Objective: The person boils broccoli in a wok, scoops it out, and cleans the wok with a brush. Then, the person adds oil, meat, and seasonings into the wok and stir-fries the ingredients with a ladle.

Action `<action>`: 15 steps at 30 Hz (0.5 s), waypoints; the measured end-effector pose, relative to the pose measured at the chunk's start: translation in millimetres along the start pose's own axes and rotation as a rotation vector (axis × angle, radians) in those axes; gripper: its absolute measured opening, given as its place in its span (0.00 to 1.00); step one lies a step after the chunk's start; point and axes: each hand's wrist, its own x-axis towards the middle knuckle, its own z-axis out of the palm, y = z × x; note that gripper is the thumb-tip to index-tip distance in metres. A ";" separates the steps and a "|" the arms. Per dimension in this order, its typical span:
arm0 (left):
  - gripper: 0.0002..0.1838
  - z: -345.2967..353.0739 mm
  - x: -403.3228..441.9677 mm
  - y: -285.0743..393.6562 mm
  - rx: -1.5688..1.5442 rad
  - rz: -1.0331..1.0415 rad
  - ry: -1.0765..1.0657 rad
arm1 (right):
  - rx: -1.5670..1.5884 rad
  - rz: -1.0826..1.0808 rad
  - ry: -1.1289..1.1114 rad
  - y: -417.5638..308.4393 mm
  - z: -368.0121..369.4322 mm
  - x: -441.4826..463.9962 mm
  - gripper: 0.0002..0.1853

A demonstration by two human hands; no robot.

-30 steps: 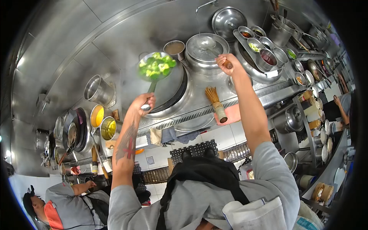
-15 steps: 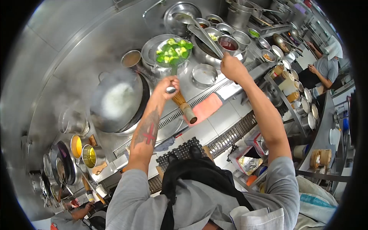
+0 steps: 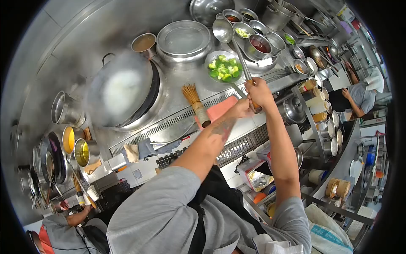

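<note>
My left hand [image 3: 240, 109] is closed around the handle of a metal skimmer [image 3: 239, 89]. Bright green broccoli florets [image 3: 225, 68] lie in its round bowl, above the steel counter; whether it rests on something is hidden. My right hand [image 3: 260, 93] grips the wooden end of a long ladle [image 3: 222, 31], its bowl pointing away from me beside the seasoning bowls. Both hands are close together, the left slightly lower. A bamboo wok brush [image 3: 196, 103] lies left of the skimmer, near a pink cloth [image 3: 222, 108] at the counter edge.
A steaming wok [image 3: 122, 91] sits at the left, with a pot of clear liquid [image 3: 184, 38] behind. Yellow liquid fills containers [image 3: 82, 152] at lower left. A sauce bowl [image 3: 259, 45] stands among several others. One person [image 3: 361, 95] works at far right, another [image 3: 67, 230] at lower left.
The skimmer with the broccoli has moved right, away from the pot of liquid, and lower toward the counter. My left hand has come across to my right hand; the ladle has swung more upright.
</note>
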 end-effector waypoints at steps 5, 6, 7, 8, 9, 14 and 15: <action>0.22 -81.3 -96.2 49.0 0.409 -0.091 -0.199 | -0.143 -0.020 -0.086 -8.4 41.2 31.3 0.17; 0.20 -92.1 -140.6 57.4 0.458 0.018 -0.116 | -0.226 -0.101 -0.034 -3.8 59.1 50.2 0.17; 0.17 -117.0 -174.7 53.9 0.364 0.128 0.020 | -0.306 -0.186 0.021 0.5 78.8 70.9 0.18; 0.15 -147.7 -208.7 49.9 0.268 0.238 0.151 | -0.438 -0.334 0.087 5.3 98.4 90.1 0.17; 0.13 -188.2 -244.8 49.5 0.392 0.367 0.310 | -0.433 -0.349 0.076 -0.6 115.7 98.8 0.17; 0.19 -381.5 -394.1 34.5 1.249 0.581 1.343 | 0.739 0.366 -0.564 -23.0 164.6 175.1 0.13; 0.23 -414.2 -404.7 24.1 1.510 0.590 1.494 | 1.374 0.659 -0.810 -33.6 170.1 186.4 0.10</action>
